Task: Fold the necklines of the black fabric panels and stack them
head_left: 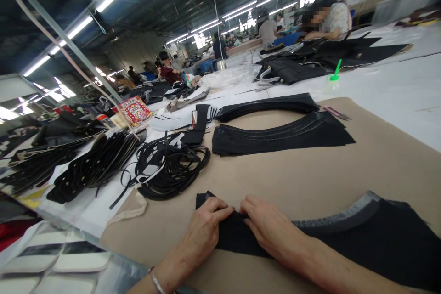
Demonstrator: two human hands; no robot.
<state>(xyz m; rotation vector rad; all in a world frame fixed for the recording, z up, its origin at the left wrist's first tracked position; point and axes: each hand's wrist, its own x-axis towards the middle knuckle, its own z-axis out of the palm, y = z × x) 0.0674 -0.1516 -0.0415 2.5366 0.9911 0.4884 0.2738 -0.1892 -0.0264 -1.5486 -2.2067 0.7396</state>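
A black fabric piece [375,239] with a curved, greyish strip along its upper edge lies on the brown sheet in front of me. My left hand [206,223] is closed on the piece near its left end, thumb and forefinger pinching the upper edge. Just to the right, my right hand [267,223] pinches the same edge, its fingertips close to the left thumb. The fabric directly beneath both hands is partly hidden. Beyond them rests a stack of black curved pieces [275,135] with pale lines along the curve.
Another black stack [268,106] lies behind. A coil of black strips [172,174] sits left, beside layered black pieces [93,165]. Small pink-handled snips [336,112] and a green bottle [335,73] are at the back right. A person [327,18] leans over the far table.
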